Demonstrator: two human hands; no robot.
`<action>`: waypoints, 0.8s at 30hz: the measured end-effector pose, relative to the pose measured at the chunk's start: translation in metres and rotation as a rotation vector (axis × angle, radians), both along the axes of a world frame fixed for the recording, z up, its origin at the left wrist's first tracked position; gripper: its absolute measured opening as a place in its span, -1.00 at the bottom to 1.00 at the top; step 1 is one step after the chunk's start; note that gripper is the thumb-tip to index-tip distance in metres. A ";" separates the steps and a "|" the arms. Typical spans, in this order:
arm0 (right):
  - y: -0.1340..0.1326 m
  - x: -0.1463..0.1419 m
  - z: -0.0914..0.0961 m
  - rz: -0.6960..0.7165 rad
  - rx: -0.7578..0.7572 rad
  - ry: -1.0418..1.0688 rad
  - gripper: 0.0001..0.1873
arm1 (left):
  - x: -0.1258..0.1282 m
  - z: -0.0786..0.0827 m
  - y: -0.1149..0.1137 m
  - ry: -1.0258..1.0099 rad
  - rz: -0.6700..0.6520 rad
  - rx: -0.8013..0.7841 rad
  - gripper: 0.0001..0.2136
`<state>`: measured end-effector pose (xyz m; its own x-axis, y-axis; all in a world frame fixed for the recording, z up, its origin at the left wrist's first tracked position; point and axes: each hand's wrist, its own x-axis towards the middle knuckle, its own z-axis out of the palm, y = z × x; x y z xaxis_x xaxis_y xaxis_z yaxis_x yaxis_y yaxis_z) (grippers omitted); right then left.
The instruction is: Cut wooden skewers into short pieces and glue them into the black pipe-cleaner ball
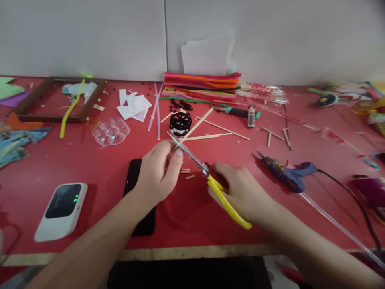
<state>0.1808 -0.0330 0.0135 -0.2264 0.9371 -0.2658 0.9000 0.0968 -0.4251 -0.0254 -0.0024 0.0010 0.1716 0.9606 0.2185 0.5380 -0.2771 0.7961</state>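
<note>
Pinched between the thumb and fingers of my left hand [161, 168] is a thin pale wooden stick [198, 125], slanting up and to the right. My right hand [240, 188] grips yellow-handled scissors [227, 204], whose metal blades point up-left and lie across the stick beside my left fingertips. Just beyond the blades stands a small round black openwork piece [181, 120] with a white part inside it. Short cut stick pieces [185, 171] lie on the red table between my hands. More long sticks [231, 131] rest to the right of the black piece.
A blue glue gun [290, 174] with a cord lies right. A black phone [147, 220] sits partly under my left forearm, with a white device [61, 212] farther left. Behind are colored pipe cleaners [201, 82], a brown frame [51, 119], a clear tray [111, 131] and pliers [237, 112].
</note>
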 end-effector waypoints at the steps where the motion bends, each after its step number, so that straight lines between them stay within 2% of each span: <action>1: -0.001 -0.001 -0.003 0.003 0.000 0.011 -0.78 | 0.000 0.000 0.000 0.053 0.014 0.037 -0.79; 8: -0.004 0.007 -0.008 0.028 0.045 -0.018 -0.74 | 0.001 -0.012 0.005 0.179 -0.014 0.311 -0.79; 12: -0.006 0.011 -0.002 0.053 -0.046 0.059 -0.74 | 0.002 -0.014 0.003 0.173 -0.030 0.406 -0.73; 17: -0.011 0.017 0.001 0.063 -0.191 0.270 -0.86 | 0.002 -0.012 0.001 0.197 -0.099 0.399 -0.74; 24: -0.011 0.029 0.001 0.078 -0.190 0.220 -0.88 | 0.003 -0.013 0.002 0.235 -0.161 0.404 -0.76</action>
